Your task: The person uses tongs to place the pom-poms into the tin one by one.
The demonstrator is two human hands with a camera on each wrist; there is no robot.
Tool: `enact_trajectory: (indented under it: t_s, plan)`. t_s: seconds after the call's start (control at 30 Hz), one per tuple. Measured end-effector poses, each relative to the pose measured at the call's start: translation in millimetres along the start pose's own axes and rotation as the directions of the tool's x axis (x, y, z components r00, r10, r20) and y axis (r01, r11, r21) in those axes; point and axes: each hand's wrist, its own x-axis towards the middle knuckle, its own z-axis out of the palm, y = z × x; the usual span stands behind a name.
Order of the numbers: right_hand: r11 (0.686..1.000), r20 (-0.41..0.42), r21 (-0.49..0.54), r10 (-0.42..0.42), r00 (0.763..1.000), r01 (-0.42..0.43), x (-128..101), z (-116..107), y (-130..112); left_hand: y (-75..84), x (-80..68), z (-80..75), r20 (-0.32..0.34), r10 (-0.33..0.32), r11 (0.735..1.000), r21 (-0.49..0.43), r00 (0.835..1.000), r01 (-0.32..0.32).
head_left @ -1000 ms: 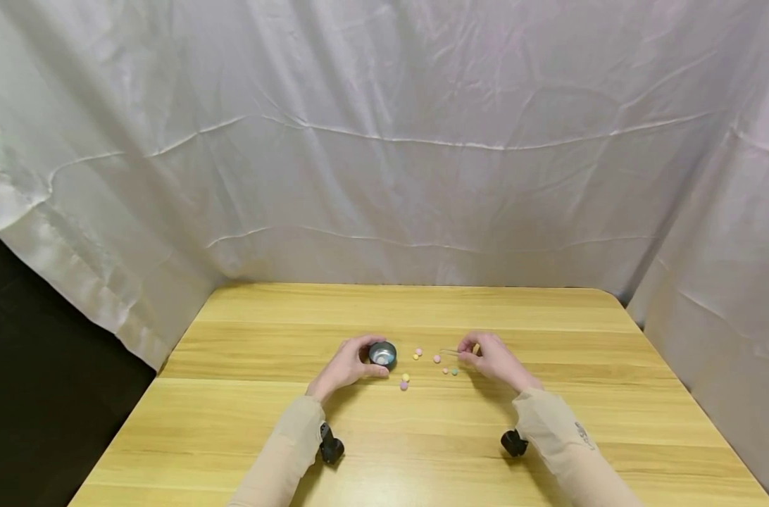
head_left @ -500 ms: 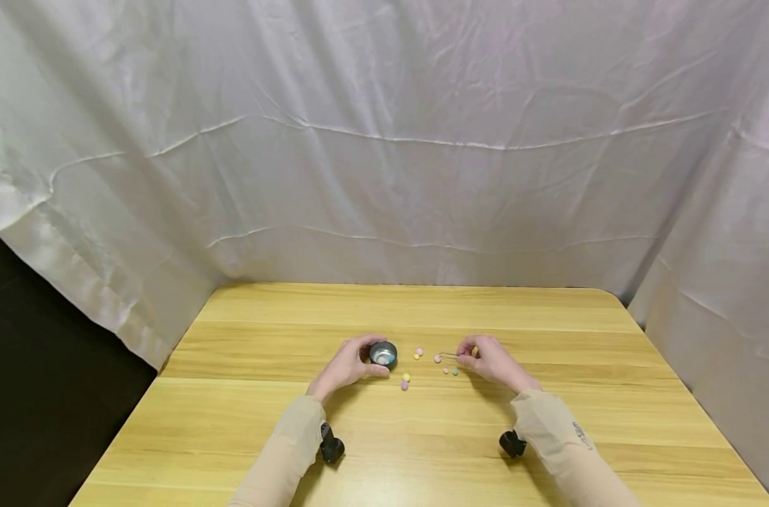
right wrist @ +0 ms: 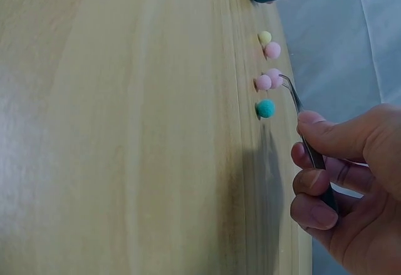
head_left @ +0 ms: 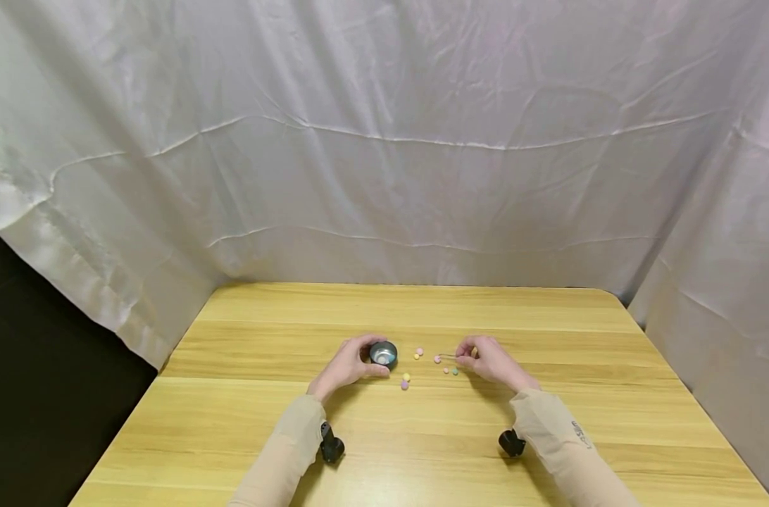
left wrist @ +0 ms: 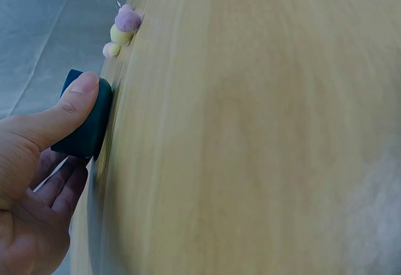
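The left hand curls round the small dark bowl, thumb on its near side, keeping it upright on the table. Out to the right of the bowl, the right hand pinches bent-tipped tweezers, their tips at a pink ball; whether they have closed on it I can't tell. Gripping that ball looks like the step in hand, and it wants the tips either side of its middle and a gentle squeeze, lest it pop away. A smaller pink ball and a green ball lie farther from the bowl and near it, so lifting straight up seems wiser than dragging. A yellow-and-pink pair lies between it and the bowl; yellow and purple balls crowd the bowl's near right. Beyond the bowl, bare wood stretches to the table's far edge, giving plenty of room.
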Motion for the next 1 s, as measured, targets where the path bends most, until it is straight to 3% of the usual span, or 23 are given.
enact_trajectory:
  t_s: [1.0]
  plan:
    - [0.999, -0.011, -0.027, 0.019, 1.000, -0.020, 0.0, 0.4, -3.0, 0.2, 0.1, -0.6, -0.001, -0.009, 1.000, -0.001, 1.000, 0.009]
